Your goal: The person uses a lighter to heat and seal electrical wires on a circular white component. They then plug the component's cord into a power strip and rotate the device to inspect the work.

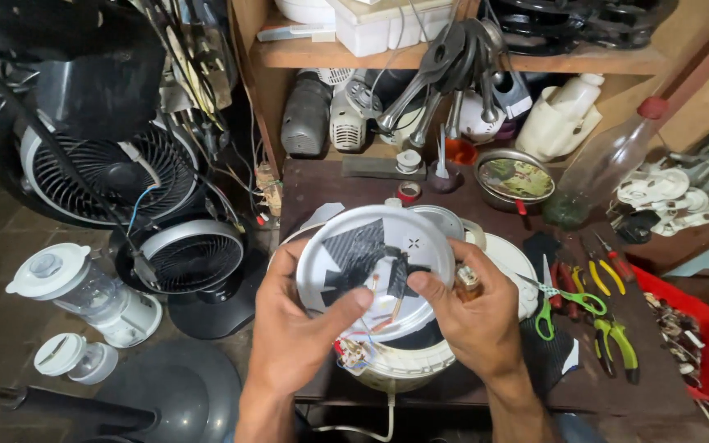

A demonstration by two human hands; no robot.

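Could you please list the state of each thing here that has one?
Round metal plate: tilted, held by both hands, patched with black tape.
Left hand: gripping the plate.
Right hand: gripping the plate.
Green scissors: open.
Clear bottle: capped, leaning.

floor, left: a blender (84, 291) with a white lid stands beside a small white lid (71, 358); two grey fans (112, 176) (194, 258) sit behind it.
bench, right: green-handled scissors (564, 299), yellow-green pliers (617, 344) and a red tray (699, 328) of small parts.
bench, back: a metal bowl (514, 176), a clear bottle with a red cap (609, 160), a roll of red tape (408, 192).
shelf: a white plastic box (387, 29), with dark hand tools (445, 57) hanging below it.
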